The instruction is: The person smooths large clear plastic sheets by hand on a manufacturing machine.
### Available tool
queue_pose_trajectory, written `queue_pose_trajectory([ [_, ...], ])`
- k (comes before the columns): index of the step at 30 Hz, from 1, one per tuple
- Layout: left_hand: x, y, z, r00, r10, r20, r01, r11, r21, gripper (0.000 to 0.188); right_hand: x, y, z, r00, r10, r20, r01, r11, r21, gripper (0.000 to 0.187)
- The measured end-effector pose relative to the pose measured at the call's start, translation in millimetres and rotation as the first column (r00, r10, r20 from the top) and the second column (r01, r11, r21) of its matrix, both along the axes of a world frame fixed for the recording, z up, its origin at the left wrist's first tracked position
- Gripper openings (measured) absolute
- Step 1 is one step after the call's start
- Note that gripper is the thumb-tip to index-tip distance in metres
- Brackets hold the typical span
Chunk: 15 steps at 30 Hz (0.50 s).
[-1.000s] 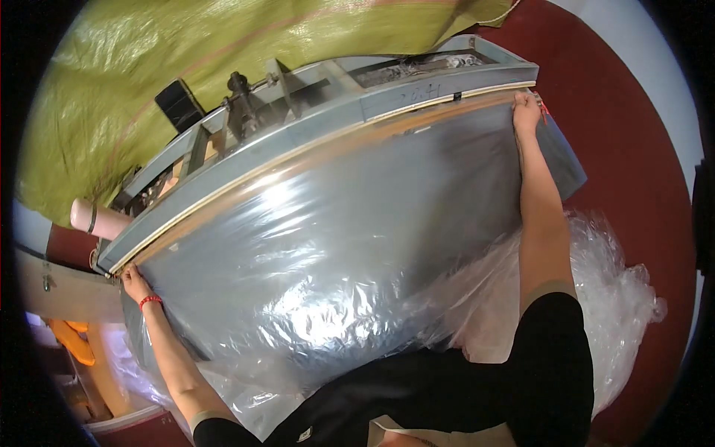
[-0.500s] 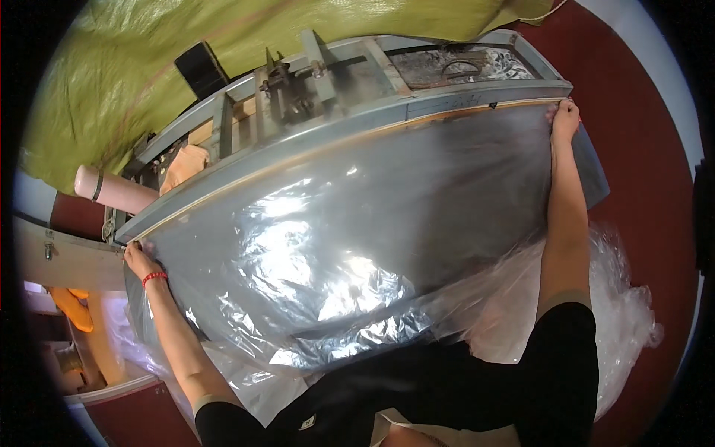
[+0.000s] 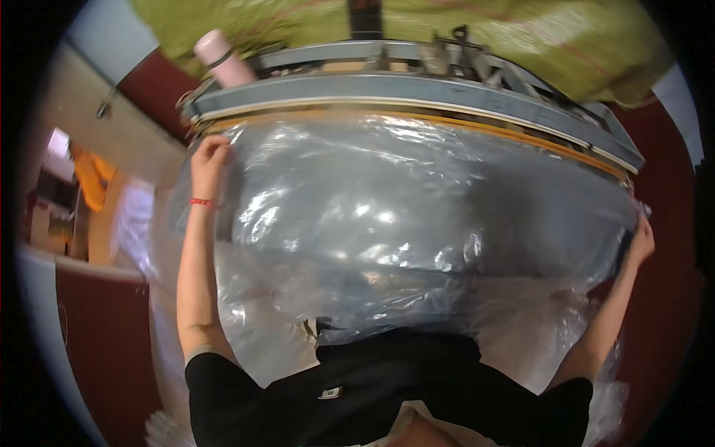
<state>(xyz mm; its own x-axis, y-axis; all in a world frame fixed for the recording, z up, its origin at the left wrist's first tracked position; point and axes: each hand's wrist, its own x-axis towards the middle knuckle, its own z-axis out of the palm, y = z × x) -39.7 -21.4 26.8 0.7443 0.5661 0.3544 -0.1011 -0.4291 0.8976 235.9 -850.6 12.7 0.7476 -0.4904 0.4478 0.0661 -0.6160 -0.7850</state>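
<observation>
A wide sheet of clear, shiny plastic film (image 3: 357, 201) lies spread in front of me over a grey surface. My left hand (image 3: 211, 152), with a red bracelet (image 3: 201, 202) at the wrist, pinches the film's far left corner. At the right edge, lower down, my right hand (image 3: 642, 240) has its fingers closed on the film. Beyond the sheet runs a long grey metal bar (image 3: 417, 91) with an orange-yellow strip (image 3: 447, 121) along its near side. The film's far edge is close to that strip; whether they touch I cannot tell.
A pink bottle (image 3: 223, 59) with a dark band lies at the frame's far left end. Metal brackets (image 3: 462, 52) sit behind the bar, before a yellow-green tarp (image 3: 298, 26). Loose film (image 3: 536, 320) bunches near my body. An orange item (image 3: 91, 179) rests in a compartment at left.
My view has turned, so the bar now slopes down to the right. Both hands have drawn back from the bar with the film, the right one farther; the film is more wrinkled.
</observation>
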Motion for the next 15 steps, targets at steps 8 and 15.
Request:
queue_pose_trajectory([
  [8,-73,-63,46,0.996,-0.083,0.024,0.086,0.985,-0.148,0.006,-55,228,60,0.931,0.278,0.234,-0.173,0.905,-0.389,0.029],
  [15,-121,-81,54,0.982,-0.188,-0.015,0.189,0.975,0.116,0.009,-167,544,61,0.002,0.997,0.075,-0.9,0.034,-0.435,0.034],
])
